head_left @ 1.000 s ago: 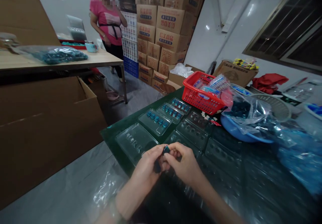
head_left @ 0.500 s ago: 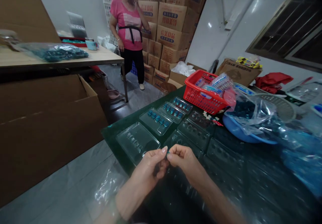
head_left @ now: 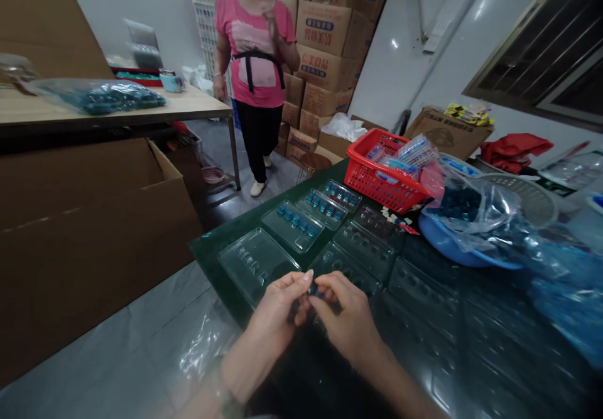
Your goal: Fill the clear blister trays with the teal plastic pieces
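Observation:
My left hand [head_left: 277, 309] and my right hand [head_left: 346, 315] meet over the near edge of a dark green table [head_left: 211, 249]. Their fingertips pinch small dark teal pieces [head_left: 315, 292] between them, mostly hidden by the fingers. Just beyond my hands lies an empty clear plastic tray [head_left: 257, 263]. Further back stand three clear trays with blue pieces in their slots, the nearest of them [head_left: 294, 223]. More empty clear trays [head_left: 362, 243] spread to the right.
A red basket [head_left: 384, 180] and a blue bowl holding a plastic bag of teal pieces [head_left: 464, 218] sit at the back right. A person in a pink shirt [head_left: 254, 54] stands by stacked cartons. A large open carton [head_left: 89, 218] fills the left, under a wooden table [head_left: 141, 108].
My fingers have shifted slightly while working the small pieces. The person in pink has walked closer, from beside the cartons toward the green table.

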Motion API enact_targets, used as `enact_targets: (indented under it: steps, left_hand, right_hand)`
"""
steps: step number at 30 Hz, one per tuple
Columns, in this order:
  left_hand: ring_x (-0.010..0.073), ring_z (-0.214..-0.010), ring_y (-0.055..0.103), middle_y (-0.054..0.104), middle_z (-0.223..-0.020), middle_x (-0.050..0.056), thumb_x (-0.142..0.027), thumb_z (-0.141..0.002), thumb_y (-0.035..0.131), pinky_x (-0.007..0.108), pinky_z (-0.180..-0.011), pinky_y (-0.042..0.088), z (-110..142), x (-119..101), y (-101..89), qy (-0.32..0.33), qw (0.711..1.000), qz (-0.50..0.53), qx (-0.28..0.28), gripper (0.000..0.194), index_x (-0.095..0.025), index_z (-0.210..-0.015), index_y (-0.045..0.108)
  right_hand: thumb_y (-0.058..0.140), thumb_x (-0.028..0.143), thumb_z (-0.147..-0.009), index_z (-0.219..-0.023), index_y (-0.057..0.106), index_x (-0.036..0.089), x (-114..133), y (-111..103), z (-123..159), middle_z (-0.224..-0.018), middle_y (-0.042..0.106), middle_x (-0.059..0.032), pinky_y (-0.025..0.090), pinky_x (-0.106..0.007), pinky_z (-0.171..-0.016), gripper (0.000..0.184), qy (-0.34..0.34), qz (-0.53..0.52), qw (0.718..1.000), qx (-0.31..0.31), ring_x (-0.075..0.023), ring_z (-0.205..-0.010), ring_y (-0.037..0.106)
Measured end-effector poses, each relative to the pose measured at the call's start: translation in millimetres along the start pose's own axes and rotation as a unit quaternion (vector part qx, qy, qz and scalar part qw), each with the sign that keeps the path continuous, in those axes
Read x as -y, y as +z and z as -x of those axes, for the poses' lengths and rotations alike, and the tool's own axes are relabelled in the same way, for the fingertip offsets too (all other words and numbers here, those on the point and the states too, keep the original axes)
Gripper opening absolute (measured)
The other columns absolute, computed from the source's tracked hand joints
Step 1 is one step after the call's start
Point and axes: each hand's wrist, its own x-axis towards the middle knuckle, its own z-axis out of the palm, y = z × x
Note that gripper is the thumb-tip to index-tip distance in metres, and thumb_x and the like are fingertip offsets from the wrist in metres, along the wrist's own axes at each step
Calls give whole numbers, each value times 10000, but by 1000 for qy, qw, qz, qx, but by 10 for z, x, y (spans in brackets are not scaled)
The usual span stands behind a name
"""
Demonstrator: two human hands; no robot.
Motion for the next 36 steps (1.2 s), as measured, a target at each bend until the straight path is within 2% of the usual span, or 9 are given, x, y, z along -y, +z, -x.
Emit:
enact_targets:
  steps: [5, 7, 11, 15, 22, 26, 29, 33, 36]
  left_hand:
    - [28, -432, 389, 533, -623, 0, -221, -676, 625, 151, -368, 232, 27, -43, -12, 0, 1000, -26, -5, 168, -138, -820, 604]
    - [21, -409, 375, 527, -615, -9, -216, -671, 629, 155, -364, 232, 32, -39, -18, 2, 999, -33, -13, 163, -141, -812, 600]
    - [20, -415, 367, 496, -601, -20, -197, -672, 621, 157, -370, 236, 27, 8, -22, 0, 999, -28, -21, 119, -129, -766, 598]
    - [31, -445, 389, 491, -616, -11, -189, -684, 601, 160, -376, 246, 34, 31, -19, -3, 1000, -19, -13, 121, -117, -780, 602]
    - [46, -472, 415, 472, -586, -8, -190, -702, 578, 134, -356, 230, 125, -100, -86, -22, 1000, -1, -21, 164, -119, -849, 594]
    - [46, -484, 436, 513, -681, 17, -230, -698, 592, 133, -342, 231, 226, -197, -250, -19, 997, 23, -76, 185, -116, -844, 594]
    - [46, -477, 442, 501, -679, 15, -243, -702, 590, 141, -334, 233, 326, -216, -358, -28, 991, 72, -109, 182, -105, -821, 590]
    - [39, -440, 413, 473, -645, 0, -274, -705, 584, 149, -322, 208, 429, -128, -407, -83, 981, 145, -99, 196, -100, -795, 579]
    - [42, -440, 413, 452, -619, -13, -294, -707, 578, 146, -328, 193, 458, -20, -409, -126, 974, 173, -77, 211, -105, -799, 574]
  right_hand:
    - [504, 107, -729, -930, 542, 214, -10, -41, -11, -742, 517, 4, 399, -240, -607, 230, -4, 8, 1000, 2, -126, -643, 487]
    - [498, 103, -737, -968, 533, 222, 9, -79, -15, -788, 522, -2, 399, -242, -624, 262, -15, 9, 1000, 25, -126, -663, 488]
    - [473, 113, -772, -936, 551, 226, 28, -137, -13, -823, 540, -7, 397, -245, -655, 213, -39, 13, 997, 64, -128, -701, 503]
    - [462, 122, -780, -917, 546, 211, -8, -137, -3, -805, 542, -13, 399, -248, -639, 183, -43, 26, 996, 68, -131, -697, 508]
    - [476, 134, -753, -843, 538, 193, -11, -46, -112, -740, 512, -6, 399, -224, -562, 124, -41, 32, 996, 72, -117, -634, 497]
    - [487, 157, -752, -844, 542, 184, -1, 122, -359, -719, 518, 3, 407, -204, -533, 110, -29, 9, 998, 46, -94, -572, 492]
    - [486, 188, -765, -861, 537, 173, -11, 367, -600, -713, 547, 4, 417, -186, -523, 111, -39, -3, 998, 57, -88, -569, 515]
    - [502, 228, -765, -865, 549, 184, 20, 745, -903, -722, 579, 9, 417, -194, -561, 118, -68, 17, 994, 81, -96, -601, 536]
    - [519, 238, -758, -859, 566, 207, 71, 949, -1069, -765, 588, 10, 399, -211, -594, 115, -89, 45, 990, 95, -108, -645, 536]
